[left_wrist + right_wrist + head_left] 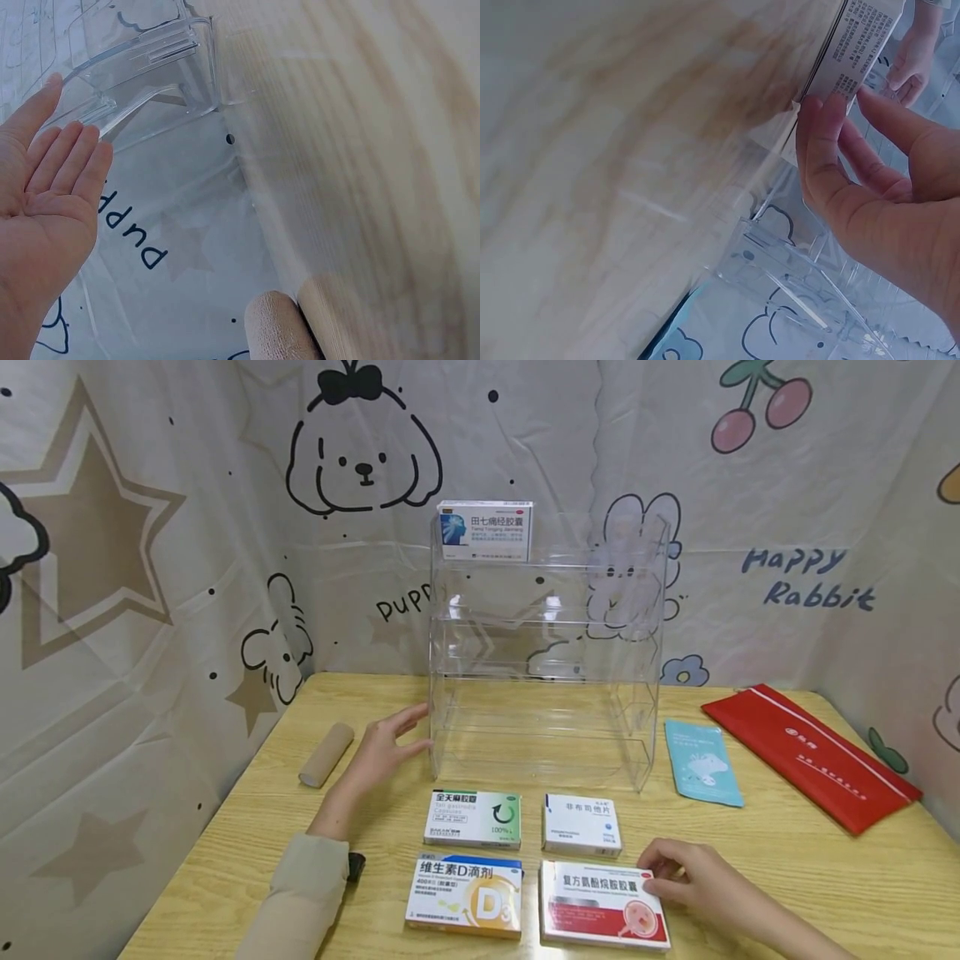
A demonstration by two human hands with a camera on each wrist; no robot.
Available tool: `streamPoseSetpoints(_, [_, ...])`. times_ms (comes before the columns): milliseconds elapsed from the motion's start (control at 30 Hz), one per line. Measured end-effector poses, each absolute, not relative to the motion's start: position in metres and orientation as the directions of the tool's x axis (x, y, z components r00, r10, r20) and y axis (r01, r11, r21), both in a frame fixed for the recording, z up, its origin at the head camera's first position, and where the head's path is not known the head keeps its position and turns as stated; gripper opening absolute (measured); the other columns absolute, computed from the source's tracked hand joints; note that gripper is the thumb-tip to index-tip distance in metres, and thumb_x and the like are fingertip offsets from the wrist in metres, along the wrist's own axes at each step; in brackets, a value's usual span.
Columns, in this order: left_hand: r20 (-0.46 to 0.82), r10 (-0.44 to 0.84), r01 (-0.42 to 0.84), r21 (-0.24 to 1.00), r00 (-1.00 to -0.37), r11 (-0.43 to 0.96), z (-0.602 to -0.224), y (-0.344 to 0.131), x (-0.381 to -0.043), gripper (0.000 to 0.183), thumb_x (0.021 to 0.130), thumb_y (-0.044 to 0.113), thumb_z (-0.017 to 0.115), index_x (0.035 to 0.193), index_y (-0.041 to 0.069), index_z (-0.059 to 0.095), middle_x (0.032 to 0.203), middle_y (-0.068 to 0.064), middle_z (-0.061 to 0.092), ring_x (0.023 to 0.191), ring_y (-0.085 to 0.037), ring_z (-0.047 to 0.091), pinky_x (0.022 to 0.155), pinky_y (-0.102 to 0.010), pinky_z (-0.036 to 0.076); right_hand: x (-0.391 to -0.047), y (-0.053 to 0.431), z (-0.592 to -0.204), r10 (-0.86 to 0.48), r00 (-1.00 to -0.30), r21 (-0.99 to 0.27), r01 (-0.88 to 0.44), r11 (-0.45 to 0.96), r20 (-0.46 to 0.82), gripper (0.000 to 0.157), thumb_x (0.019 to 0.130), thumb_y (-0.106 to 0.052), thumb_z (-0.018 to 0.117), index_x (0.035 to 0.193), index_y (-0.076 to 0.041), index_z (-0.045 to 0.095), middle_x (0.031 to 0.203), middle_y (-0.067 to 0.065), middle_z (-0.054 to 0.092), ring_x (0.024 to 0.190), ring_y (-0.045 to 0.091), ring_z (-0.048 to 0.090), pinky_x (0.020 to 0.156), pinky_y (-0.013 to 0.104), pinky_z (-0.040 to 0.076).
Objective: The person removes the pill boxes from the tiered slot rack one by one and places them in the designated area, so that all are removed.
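A clear tiered acrylic rack [540, 727] stands on the table. At its left side is my left hand [387, 750], fingers extended and fingertips right at the panel; the palm of that hand [56, 202] shows in the left wrist view. My right hand [686, 881] pinches the upper right corner of a red and white medicine box [600, 902], whose printed side [855, 49] shows in the right wrist view. Beside it lie a vitamin D box [450, 893], a green and white capsule box [465, 818] and a small white tablet box [581, 822].
Another medicine box [487, 532] sits on the rack's top tier at the left. A cardboard tube [327, 756] lies left of my left hand. Right of the rack are a light blue packet [702, 764] and a red pouch [810, 756]. A printed curtain [525, 435] surrounds the table.
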State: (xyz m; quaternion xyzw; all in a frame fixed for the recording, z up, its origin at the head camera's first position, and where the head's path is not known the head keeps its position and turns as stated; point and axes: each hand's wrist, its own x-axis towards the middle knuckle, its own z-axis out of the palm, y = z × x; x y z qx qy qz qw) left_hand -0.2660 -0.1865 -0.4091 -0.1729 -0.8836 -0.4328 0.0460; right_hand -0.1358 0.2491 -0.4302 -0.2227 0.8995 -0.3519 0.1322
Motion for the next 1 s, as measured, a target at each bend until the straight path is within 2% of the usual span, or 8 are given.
streamPoseSetpoints(267, [0.230, 0.265, 0.344, 0.749, -0.937, 0.567, -0.409, -0.187, -0.266, 0.057, 0.090, 0.013, 0.070, 0.143, 0.005, 0.049, 0.145, -0.018, 0.052, 0.133, -0.040, 0.051, 0.110, -0.050, 0.048, -0.136, 0.248, -0.429, -0.483, -0.874, -0.687, -0.315, 0.655, -0.059, 0.015, 0.090, -0.023, 0.070, 0.098, -0.011, 0.066, 0.086, -0.009, 0.066, 0.075, -0.008, 0.053, 0.061, 0.016, 0.052])
streamPoseSetpoints(400, [0.232, 0.268, 0.348, 0.746, -0.935, 0.568, -0.409, -0.187, -0.266, 0.059, 0.090, 0.013, 0.070, 0.143, 0.005, 0.048, 0.145, -0.018, 0.052, 0.132, -0.040, 0.051, 0.109, -0.050, 0.048, -0.137, 0.247, -0.425, -0.431, -0.899, -0.633, -0.377, 0.676, 0.077, 0.012, 0.088, -0.018, 0.072, 0.095, -0.011, 0.067, 0.086, -0.007, 0.067, 0.075, -0.009, 0.054, 0.059, 0.016, 0.054])
streamPoseSetpoints(500, [0.240, 0.274, 0.358, 0.737, -0.931, 0.573, -0.409, -0.187, -0.266, 0.059, 0.090, 0.013, 0.070, 0.144, 0.004, 0.048, 0.146, -0.019, 0.051, 0.132, -0.041, 0.051, 0.108, -0.051, 0.049, -0.143, 0.247, -0.417, -0.370, -0.900, -0.569, -0.434, 0.699, 0.232, 0.011, 0.084, -0.010, 0.075, 0.093, -0.009, 0.068, 0.086, -0.004, 0.068, 0.075, -0.010, 0.055, 0.058, 0.016, 0.056])
streamPoseSetpoints(600, [0.246, 0.274, 0.363, 0.736, -0.930, 0.571, -0.409, -0.188, -0.266, 0.059, 0.090, 0.013, 0.070, 0.144, 0.004, 0.048, 0.145, -0.019, 0.051, 0.131, -0.042, 0.051, 0.108, -0.051, 0.049, -0.155, 0.245, -0.404, -0.328, -0.869, -0.508, -0.486, 0.711, 0.371, 0.017, 0.080, -0.004, 0.078, 0.094, -0.009, 0.068, 0.087, -0.002, 0.068, 0.076, -0.009, 0.057, 0.058, 0.016, 0.057])
streamPoseSetpoints(733, [0.236, 0.267, 0.350, 0.744, -0.934, 0.569, -0.408, -0.188, -0.267, 0.058, 0.090, 0.012, 0.070, 0.143, 0.005, 0.049, 0.146, -0.018, 0.051, 0.132, -0.041, 0.051, 0.109, -0.050, 0.048, -0.177, 0.242, -0.384, -0.323, -0.790, -0.412, -0.564, 0.716, 0.521, 0.027, 0.074, 0.002, 0.080, 0.097, -0.007, 0.069, 0.089, 0.001, 0.069, 0.076, 0.001, 0.062, 0.062, 0.012, 0.057])
streamPoseSetpoints(900, [0.234, 0.265, 0.348, 0.742, -0.935, 0.574, -0.408, -0.188, -0.266, 0.058, 0.090, 0.012, 0.070, 0.143, 0.004, 0.048, 0.146, -0.019, 0.051, 0.131, -0.041, 0.052, 0.109, -0.050, 0.048, -0.209, 0.234, -0.356, -0.310, -0.737, -0.350, -0.591, 0.727, 0.600, 0.030, 0.075, 0.002, 0.080, 0.102, -0.002, 0.068, 0.092, 0.007, 0.071, 0.080, 0.018, 0.066, 0.070, 0.003, 0.053])
streamPoseSetpoints(1000, [0.235, 0.263, 0.348, 0.745, -0.936, 0.570, -0.409, -0.187, -0.265, 0.058, 0.089, 0.012, 0.071, 0.143, 0.004, 0.049, 0.145, -0.019, 0.051, 0.131, -0.041, 0.052, 0.108, -0.050, 0.048, -0.229, 0.226, -0.338, -0.310, -0.719, -0.336, -0.602, 0.724, 0.622, 0.029, 0.078, 0.000, 0.078, 0.105, -0.001, 0.068, 0.095, 0.010, 0.069, 0.084, 0.021, 0.065, 0.073, 0.006, 0.056])
